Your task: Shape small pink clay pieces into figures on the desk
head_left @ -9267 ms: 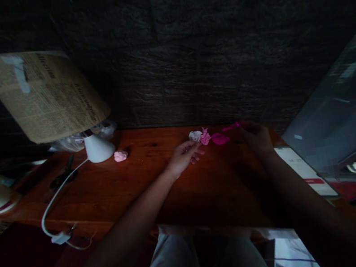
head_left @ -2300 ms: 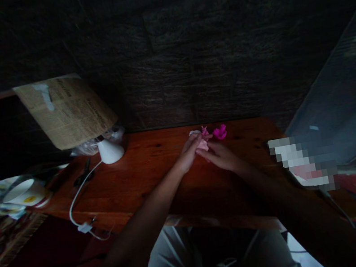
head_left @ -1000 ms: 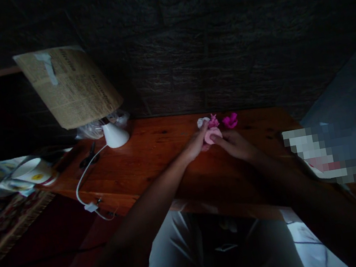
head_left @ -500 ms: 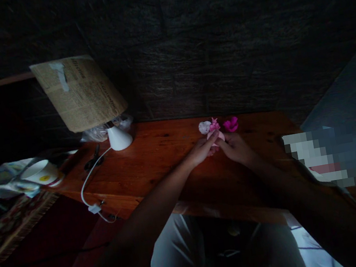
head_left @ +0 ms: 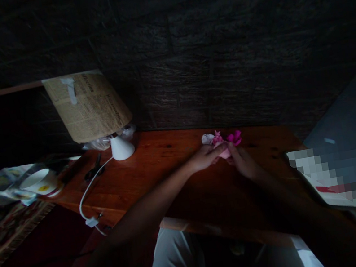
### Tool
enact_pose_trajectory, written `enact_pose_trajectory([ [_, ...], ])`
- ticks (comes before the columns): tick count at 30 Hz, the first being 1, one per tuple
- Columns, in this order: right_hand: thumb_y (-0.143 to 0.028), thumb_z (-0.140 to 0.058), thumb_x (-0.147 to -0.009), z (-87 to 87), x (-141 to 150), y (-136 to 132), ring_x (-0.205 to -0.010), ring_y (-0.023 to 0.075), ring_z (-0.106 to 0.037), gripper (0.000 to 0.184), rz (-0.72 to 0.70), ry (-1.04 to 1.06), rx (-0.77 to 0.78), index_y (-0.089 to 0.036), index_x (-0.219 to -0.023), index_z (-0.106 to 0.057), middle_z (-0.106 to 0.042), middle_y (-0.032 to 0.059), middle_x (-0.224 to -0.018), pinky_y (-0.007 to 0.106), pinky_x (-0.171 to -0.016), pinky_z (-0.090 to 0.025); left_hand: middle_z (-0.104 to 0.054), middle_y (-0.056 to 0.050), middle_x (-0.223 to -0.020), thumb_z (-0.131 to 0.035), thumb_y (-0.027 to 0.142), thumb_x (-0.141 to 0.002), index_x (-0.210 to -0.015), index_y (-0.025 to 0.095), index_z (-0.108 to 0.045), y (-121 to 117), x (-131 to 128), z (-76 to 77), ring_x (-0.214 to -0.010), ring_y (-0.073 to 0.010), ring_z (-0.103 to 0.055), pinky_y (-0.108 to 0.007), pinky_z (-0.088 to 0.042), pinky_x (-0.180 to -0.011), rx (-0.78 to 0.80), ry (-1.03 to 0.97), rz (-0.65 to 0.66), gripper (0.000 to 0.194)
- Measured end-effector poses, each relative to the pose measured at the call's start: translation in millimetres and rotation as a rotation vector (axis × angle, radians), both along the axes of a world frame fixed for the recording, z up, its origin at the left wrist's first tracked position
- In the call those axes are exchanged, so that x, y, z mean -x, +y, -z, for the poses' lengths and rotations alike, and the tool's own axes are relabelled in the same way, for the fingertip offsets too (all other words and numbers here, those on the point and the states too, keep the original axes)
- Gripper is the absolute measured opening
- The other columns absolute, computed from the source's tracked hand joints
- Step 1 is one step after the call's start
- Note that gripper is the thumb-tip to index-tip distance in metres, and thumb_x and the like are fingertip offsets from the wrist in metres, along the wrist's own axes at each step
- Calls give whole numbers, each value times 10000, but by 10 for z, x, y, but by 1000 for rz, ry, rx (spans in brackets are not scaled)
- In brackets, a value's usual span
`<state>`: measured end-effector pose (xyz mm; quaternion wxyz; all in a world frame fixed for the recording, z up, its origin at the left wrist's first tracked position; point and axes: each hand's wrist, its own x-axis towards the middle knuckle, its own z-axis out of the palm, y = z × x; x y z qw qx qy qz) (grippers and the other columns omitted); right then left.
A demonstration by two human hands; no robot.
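Note:
Above the wooden table, my left hand and my right hand are closed on a pale pink, rounded piece, whose exact kind I cannot make out. The left thumb lies across its upper side, and the right thumb presses its right edge. Just behind the hands are a whitish ruffled flower-like piece, a pink flower-like piece and a magenta flower-like piece. The lower fingers of both hands are mostly hidden.
A lamp with a newsprint shade stands left on the table, its white cable hanging over the edge. Dark scissors lie beside it. A paper cup is further left. A partly blurred-out book-like object lies right.
The view has tilted up, so everything sits lower in the picture. My fingers have shifted on the pink piece: the left thumb now lies flatter across it, the right grips its edge.

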<state>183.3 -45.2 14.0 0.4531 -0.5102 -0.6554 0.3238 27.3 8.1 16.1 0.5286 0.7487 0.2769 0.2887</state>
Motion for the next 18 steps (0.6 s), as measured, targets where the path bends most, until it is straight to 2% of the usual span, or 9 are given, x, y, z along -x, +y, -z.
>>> enact_pose_trajectory([
  [4, -864, -278, -828, -11, 7, -14, -581, 196, -544, 745, -75, -106, 4, -217, -604, -572, -573, 40, -572, 327, -574, -436, -544, 4, -626, -469, 694, -838, -648, 156, -557, -81, 54, 52, -625, -105, -492, -234, -394, -621, -103, -26, 37, 577],
  [9, -833, -372, -823, -43, 77, -57, -561, 158, -487, 678, -133, -82, -5, -209, -616, -539, -520, 3, -579, 303, -583, -429, -621, -18, -737, -469, 633, -887, -786, 136, -635, -123, 103, 89, -696, -123, -561, -246, -455, -703, -20, -126, 66, 534],
  [12, -781, -429, -839, -65, 101, -69, -554, 144, -461, 628, -129, -79, 18, -204, -617, -535, -485, -10, -578, 291, -574, -411, -627, -22, -725, -482, 640, -890, -809, 130, -659, -90, 112, 124, -694, -124, -562, -238, -445, -682, 28, -94, 1, 546],
  [16, -793, -386, -843, -63, 91, -62, -526, 137, -424, 650, -111, -75, 48, -207, -604, -533, -442, -18, -548, 291, -554, -391, -656, -57, -803, -293, 722, -914, -916, 142, -677, -52, 117, 145, -720, -131, -573, -234, -435, -651, 169, -83, -69, 696],
  [18, -798, -351, -853, -50, 82, -58, -533, 141, -425, 661, -101, -80, 40, -207, -632, -550, -457, -14, -557, 290, -549, -387, -633, -49, -764, -289, 744, -901, -864, 136, -668, -41, 126, 144, -693, -123, -546, -229, -422, -639, 105, -38, -50, 717],
])
